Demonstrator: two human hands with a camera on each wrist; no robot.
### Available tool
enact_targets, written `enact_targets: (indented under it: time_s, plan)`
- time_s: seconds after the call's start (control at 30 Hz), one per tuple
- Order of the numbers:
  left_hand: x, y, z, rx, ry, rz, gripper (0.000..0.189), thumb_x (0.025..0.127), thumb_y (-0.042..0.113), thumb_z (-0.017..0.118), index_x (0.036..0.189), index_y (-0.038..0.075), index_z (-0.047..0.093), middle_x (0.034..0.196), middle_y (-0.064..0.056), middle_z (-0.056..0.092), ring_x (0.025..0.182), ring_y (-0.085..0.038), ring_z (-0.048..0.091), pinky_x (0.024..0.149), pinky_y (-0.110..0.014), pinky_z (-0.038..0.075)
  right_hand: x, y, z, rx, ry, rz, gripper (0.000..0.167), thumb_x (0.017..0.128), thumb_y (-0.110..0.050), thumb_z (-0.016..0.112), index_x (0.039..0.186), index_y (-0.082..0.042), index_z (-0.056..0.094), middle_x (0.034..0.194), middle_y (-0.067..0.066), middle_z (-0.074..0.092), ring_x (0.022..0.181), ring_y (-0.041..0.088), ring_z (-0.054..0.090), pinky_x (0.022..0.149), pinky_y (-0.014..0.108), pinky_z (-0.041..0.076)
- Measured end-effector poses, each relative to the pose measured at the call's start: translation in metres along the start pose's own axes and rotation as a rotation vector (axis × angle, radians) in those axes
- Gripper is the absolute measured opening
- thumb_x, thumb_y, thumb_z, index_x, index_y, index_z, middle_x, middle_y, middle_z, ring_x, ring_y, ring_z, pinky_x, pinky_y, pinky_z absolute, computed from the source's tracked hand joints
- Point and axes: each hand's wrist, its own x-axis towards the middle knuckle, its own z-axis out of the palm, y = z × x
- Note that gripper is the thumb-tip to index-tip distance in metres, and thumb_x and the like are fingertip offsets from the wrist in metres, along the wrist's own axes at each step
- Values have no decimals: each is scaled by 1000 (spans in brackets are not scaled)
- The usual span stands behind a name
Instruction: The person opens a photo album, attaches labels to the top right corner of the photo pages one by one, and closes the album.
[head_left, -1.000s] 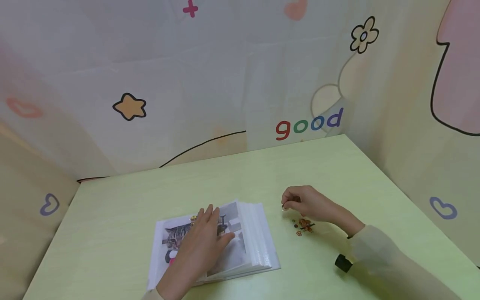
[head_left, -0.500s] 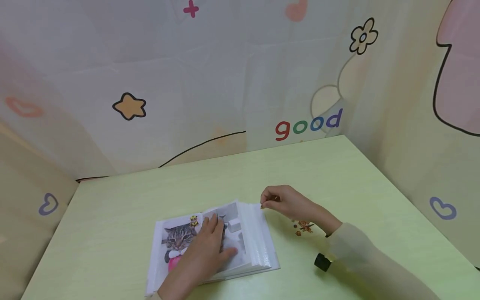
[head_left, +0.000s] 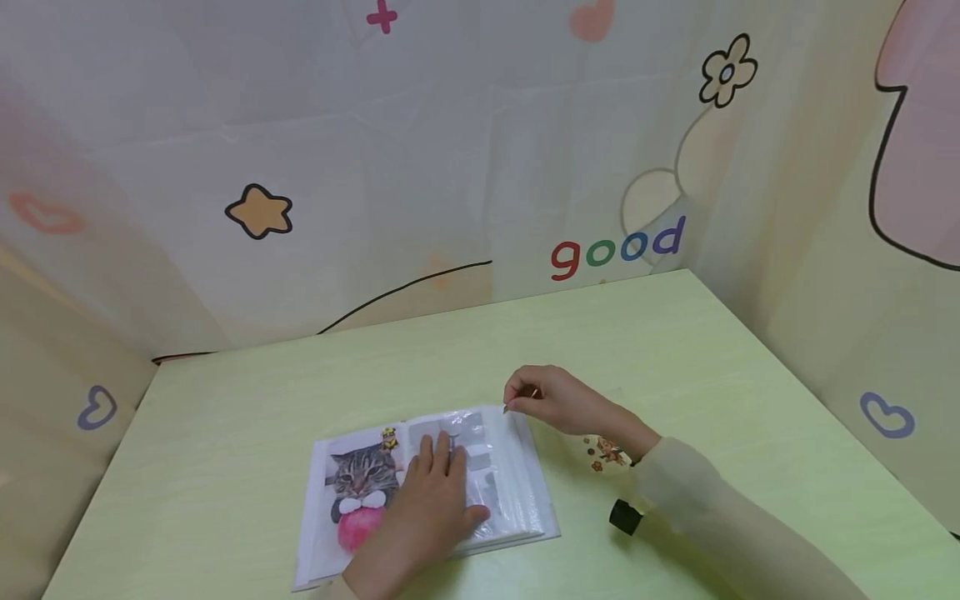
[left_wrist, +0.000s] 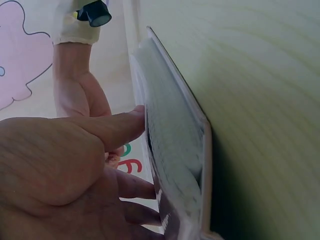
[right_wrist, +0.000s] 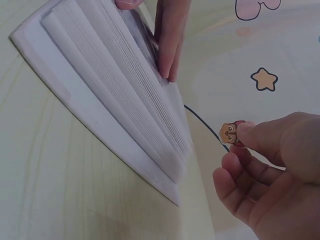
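Note:
A photo album (head_left: 517,475) with clear page sleeves lies spread on the table. Its left page bears a cat photo (head_left: 362,479), with a small yellow cartoon sticker (head_left: 389,438) at that photo's upper right corner. My left hand (head_left: 431,508) rests flat on the right-hand page, fingers straight; in the left wrist view its thumb lies along the edge of the page stack (left_wrist: 170,115). Above the album's upper right corner, my right hand (head_left: 551,400) pinches a small cartoon-face sticker (right_wrist: 229,133) between thumb and forefinger. The sticker is held apart from the pages.
More small cartoon stickers (head_left: 606,451) lie on the table (head_left: 247,417) right of the album, partly hidden by the right forearm. A black wrist camera (head_left: 626,517) sits at the right sleeve. A printed curtain (head_left: 375,192) stands behind the table.
My right hand has moved left with the sticker, from beside the loose stickers to the album's upper right corner. My left hand has slid slightly right, uncovering the cat photo and yellow sticker.

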Motion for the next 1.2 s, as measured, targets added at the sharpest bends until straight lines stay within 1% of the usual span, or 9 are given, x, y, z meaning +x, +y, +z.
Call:
enact_targets:
  time_s: [0.1,0.17,0.27,0.4,0.5,0.67,0.8,1.0,1.2]
  plan:
    - [3,3,1,44,-31,-23,87,97,49,68,153,-11,39,162,-35,22,150,-54,17,118,-61,26,6,-1,2,-3,-9,0,3,100,-7,68,99,-4,69,95,2,69,84,14,57,74,24,51]
    - [4,6,1,66,-37,-31,87,97,50,68,153,-10,39,162,-34,24,151,-53,18,119,-61,27,10,-1,5,8,-21,-2,3,100,-6,68,98,-5,70,94,3,71,82,13,57,72,24,49]
    - [5,8,2,98,-33,-33,86,96,51,68,152,-10,41,162,-33,27,150,-52,21,118,-60,29,17,0,9,21,-40,-11,6,100,-3,67,97,-6,71,92,1,72,80,12,57,70,24,48]
    - [5,9,2,120,-8,-21,85,95,50,70,149,-10,44,160,-33,31,149,-52,25,116,-60,31,28,1,14,7,-59,-16,6,99,-4,69,96,-6,73,90,-3,73,80,11,58,70,24,49]
    - [4,9,2,124,8,-15,84,94,49,71,148,-11,45,158,-34,33,148,-53,27,116,-61,32,35,2,17,-1,-74,-5,6,98,-5,70,95,-7,74,88,-4,72,79,11,57,70,23,48]
    - [4,9,1,119,-9,-22,84,95,49,71,148,-11,46,159,-34,32,149,-52,26,116,-60,32,45,3,22,-5,-103,12,6,98,-4,70,94,-6,74,86,-3,72,77,10,56,69,23,46]
    - [6,10,1,108,-30,-36,84,95,49,70,149,-10,45,160,-33,31,150,-51,24,117,-59,30,48,3,23,-27,-118,26,8,98,-4,69,93,-6,74,84,-4,71,75,9,54,68,23,45]
    - [7,11,0,101,-53,-54,84,95,49,71,150,-9,45,161,-32,30,151,-50,22,118,-59,29,50,1,23,-39,-138,23,9,98,-4,69,91,-6,75,83,-4,71,74,8,53,68,23,45]
    - [7,11,-1,98,-56,-53,84,95,49,71,150,-9,45,161,-32,30,151,-50,23,118,-59,29,54,-1,23,-44,-171,24,9,98,-5,70,91,-7,75,82,-3,71,74,7,53,69,22,45]
